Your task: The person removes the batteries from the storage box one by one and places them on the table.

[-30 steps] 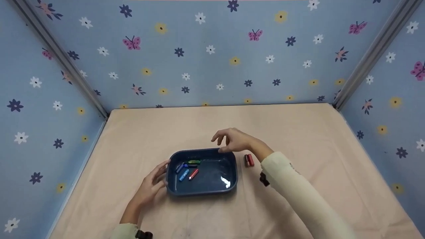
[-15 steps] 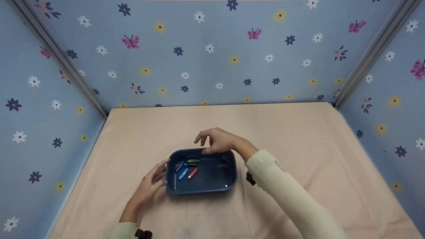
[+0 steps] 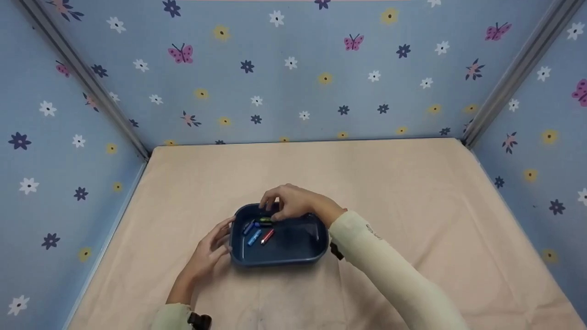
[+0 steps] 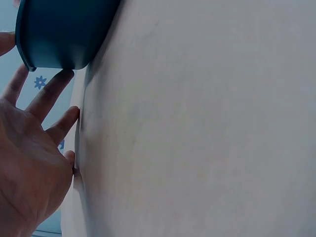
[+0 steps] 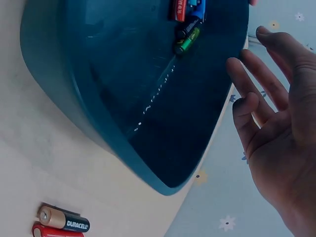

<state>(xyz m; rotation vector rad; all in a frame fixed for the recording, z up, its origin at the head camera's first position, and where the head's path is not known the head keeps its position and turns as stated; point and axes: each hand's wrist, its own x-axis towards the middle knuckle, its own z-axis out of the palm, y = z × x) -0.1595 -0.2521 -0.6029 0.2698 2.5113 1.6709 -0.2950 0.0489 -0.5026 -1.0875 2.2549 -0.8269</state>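
A dark blue plastic bin (image 3: 279, 263) stands on the cloth-covered table. Batteries lie in its left part: a red battery (image 3: 267, 237), a light blue battery (image 3: 254, 237), a green battery (image 5: 187, 41) and dark blue ones. My left hand (image 3: 206, 256) touches the bin's left wall with spread, fairly straight fingers. Over the bin's back rim is my right hand (image 3: 293, 201), fingers loosely bent; in the right wrist view nothing is between them. In the head view its thumb overlaps the area beside the green battery.
Outside the bin, near its right end, a Duracell battery (image 5: 64, 218) and a red-cased battery (image 5: 57, 232) lie side by side on the table; my right arm hides them in the head view. Flower-patterned blue walls (image 3: 293, 82) enclose the table's back and sides.
My right hand has moved left along the bin's back rim and lower toward the batteries. The left hand, the bin and the batteries stay in place.
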